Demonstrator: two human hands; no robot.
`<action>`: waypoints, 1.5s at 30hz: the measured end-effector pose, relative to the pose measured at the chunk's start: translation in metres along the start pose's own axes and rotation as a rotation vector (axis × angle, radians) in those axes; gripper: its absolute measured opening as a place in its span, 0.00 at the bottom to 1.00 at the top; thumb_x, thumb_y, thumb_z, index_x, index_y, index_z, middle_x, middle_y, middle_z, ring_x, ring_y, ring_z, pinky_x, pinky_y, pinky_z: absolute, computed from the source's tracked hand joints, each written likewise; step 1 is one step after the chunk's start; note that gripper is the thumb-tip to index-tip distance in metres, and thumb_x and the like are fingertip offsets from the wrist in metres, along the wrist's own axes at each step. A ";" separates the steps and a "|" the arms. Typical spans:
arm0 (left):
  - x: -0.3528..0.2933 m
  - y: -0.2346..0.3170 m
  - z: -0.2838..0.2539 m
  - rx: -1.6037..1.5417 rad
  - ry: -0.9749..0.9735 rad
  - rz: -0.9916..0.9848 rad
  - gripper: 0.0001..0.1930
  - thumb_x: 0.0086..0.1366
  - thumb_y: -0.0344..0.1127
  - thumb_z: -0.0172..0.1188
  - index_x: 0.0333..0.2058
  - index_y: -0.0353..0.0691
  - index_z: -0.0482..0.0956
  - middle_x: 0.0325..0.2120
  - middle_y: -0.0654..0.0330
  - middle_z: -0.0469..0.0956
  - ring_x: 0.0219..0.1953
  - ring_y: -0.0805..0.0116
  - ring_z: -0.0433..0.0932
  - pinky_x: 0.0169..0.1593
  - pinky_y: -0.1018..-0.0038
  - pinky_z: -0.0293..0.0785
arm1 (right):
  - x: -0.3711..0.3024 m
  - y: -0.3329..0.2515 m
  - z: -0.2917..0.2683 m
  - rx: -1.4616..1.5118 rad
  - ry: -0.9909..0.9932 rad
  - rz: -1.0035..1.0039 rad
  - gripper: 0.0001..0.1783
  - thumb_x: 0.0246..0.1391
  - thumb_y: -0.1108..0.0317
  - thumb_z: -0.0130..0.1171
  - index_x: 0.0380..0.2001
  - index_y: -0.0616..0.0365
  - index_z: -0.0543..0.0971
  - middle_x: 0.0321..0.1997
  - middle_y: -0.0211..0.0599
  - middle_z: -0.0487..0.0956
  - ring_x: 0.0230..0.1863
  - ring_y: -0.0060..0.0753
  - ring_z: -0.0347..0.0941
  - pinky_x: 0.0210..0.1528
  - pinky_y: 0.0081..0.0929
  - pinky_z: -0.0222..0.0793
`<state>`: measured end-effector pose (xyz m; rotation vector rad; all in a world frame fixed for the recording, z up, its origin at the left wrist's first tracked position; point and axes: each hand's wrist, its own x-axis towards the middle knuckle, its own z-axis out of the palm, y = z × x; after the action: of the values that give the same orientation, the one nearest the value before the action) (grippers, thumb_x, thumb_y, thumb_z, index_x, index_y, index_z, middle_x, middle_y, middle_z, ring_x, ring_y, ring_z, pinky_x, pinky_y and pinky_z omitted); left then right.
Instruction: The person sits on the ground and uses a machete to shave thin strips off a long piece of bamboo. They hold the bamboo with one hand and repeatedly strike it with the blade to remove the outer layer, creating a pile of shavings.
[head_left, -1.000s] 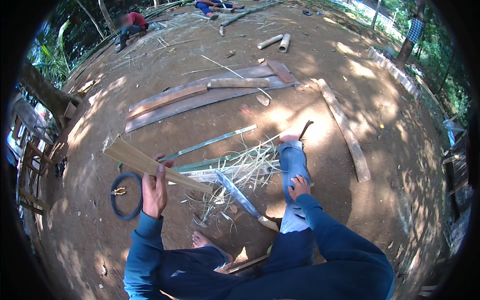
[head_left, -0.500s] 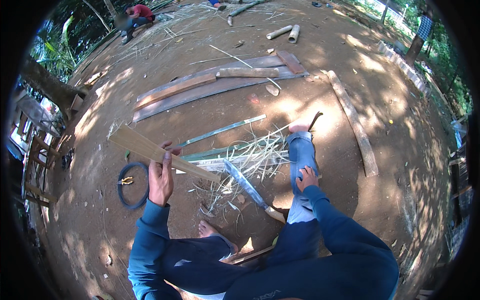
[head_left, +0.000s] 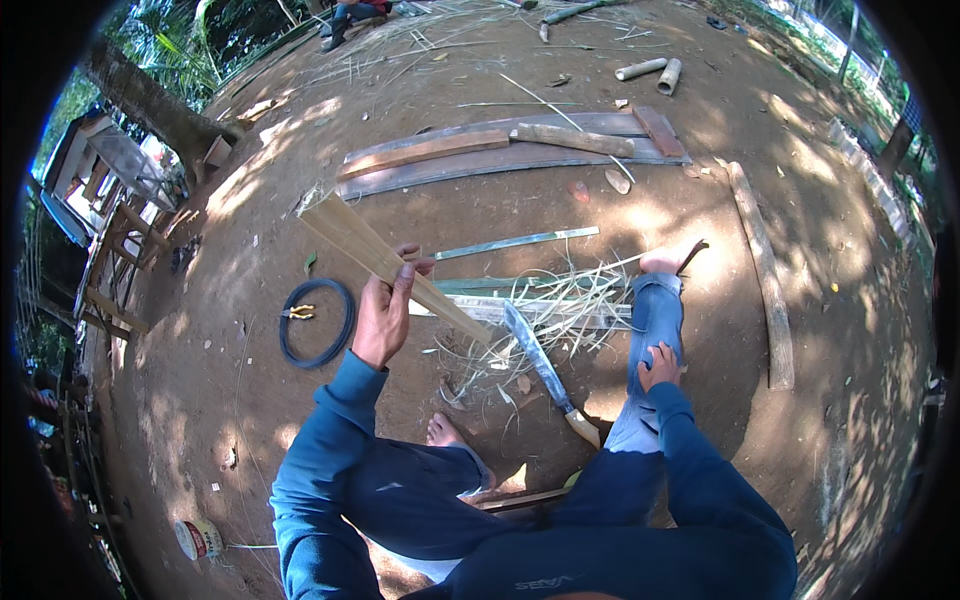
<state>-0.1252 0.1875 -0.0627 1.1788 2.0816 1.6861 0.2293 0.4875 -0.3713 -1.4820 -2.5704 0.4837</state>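
Observation:
My left hand [head_left: 385,308] grips a flat, pale split-bamboo piece [head_left: 362,243], wider at its far upper-left end and slanting down toward the shavings. My right hand [head_left: 659,368] rests on my right shin, its fingers bent over the jeans and no tool visible in it. Between my legs lies a machete [head_left: 536,352], its wooden handle near my right knee and its blade pointing away to the left. Thin bamboo shavings [head_left: 575,318] are heaped around the blade's far end, over pale and green bamboo strips [head_left: 530,287]. Another green strip [head_left: 520,243] lies just beyond them.
Left on the dirt is a black wire coil [head_left: 318,365] with yellow-handled pliers [head_left: 298,312]. Ahead lie boards [head_left: 420,182] topped by a short pole [head_left: 575,139]; a log [head_left: 763,285] lies to the right. A small tub [head_left: 199,539] is at lower left. Another person sits far off.
The whole view has swung leftward, so the scene sits further right and the tub has come into sight. My left hand still holds the bamboo piece; my right hand stays on the shin.

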 end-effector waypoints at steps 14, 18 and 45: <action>-0.001 -0.004 -0.004 -0.048 0.025 -0.026 0.25 0.71 0.48 0.45 0.54 0.32 0.65 0.42 0.49 0.78 0.49 0.60 0.75 0.53 0.66 0.70 | 0.003 0.008 0.008 0.002 0.008 -0.041 0.26 0.46 0.59 0.59 0.51 0.50 0.73 0.66 0.42 0.62 0.68 0.50 0.53 0.63 0.48 0.56; 0.001 -0.006 -0.005 -0.022 0.031 -0.040 0.24 0.71 0.48 0.45 0.54 0.32 0.65 0.42 0.50 0.78 0.49 0.61 0.75 0.54 0.67 0.69 | 0.004 0.011 0.009 0.003 0.021 -0.031 0.25 0.46 0.59 0.59 0.51 0.50 0.74 0.65 0.42 0.62 0.68 0.50 0.53 0.63 0.49 0.56; 0.005 -0.003 -0.037 -0.244 0.431 0.112 0.18 0.71 0.47 0.45 0.46 0.35 0.66 0.20 0.69 0.59 0.20 0.81 0.60 0.24 0.81 0.61 | 0.005 0.012 -0.003 0.031 -0.050 0.019 0.25 0.47 0.58 0.58 0.52 0.48 0.73 0.67 0.38 0.60 0.69 0.47 0.49 0.66 0.50 0.50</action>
<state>-0.1527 0.1638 -0.0521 0.9346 1.9730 2.3426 0.2370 0.4979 -0.3727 -1.5044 -2.5765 0.5673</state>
